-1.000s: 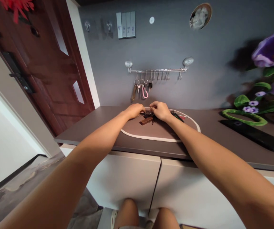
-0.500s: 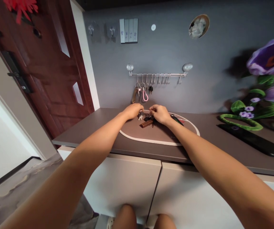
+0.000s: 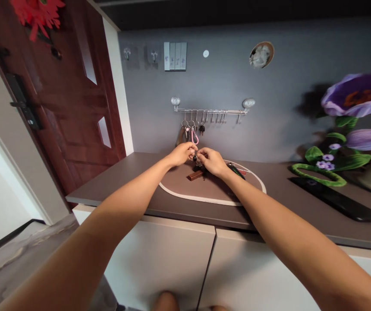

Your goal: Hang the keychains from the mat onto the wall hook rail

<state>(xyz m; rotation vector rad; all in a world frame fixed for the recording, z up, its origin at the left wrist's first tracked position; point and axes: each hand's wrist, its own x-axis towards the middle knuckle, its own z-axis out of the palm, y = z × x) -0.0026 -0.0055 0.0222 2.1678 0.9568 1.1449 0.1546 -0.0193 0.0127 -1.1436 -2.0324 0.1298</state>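
Over the oval mat [image 3: 198,197], my two hands are close together, fingertips almost touching. My left hand [image 3: 182,154] is closed in a pinch, with a small bunch of keys [image 3: 195,158] hanging at its fingertips, partly hidden. From the other side my right hand [image 3: 212,161] pinches close by; what lies between its fingers is too small to make out. Below them on the mat rest a brown block-shaped piece [image 3: 195,175] and dark small items partly covered by my right hand. Green and red slim items [image 3: 237,170] lie right of that hand.
A clear hook rail [image 3: 211,111] on the wall carries several key rings and a pink carabiner [image 3: 194,137]. To the right stand purple plush flowers [image 3: 355,97] and a long black object [image 3: 337,198]. A dark red door [image 3: 72,108] is at the left.
My hands have drawn closer together, the left moving slightly right with the keys. The view has tilted up a little, so the wall sits lower in the picture.
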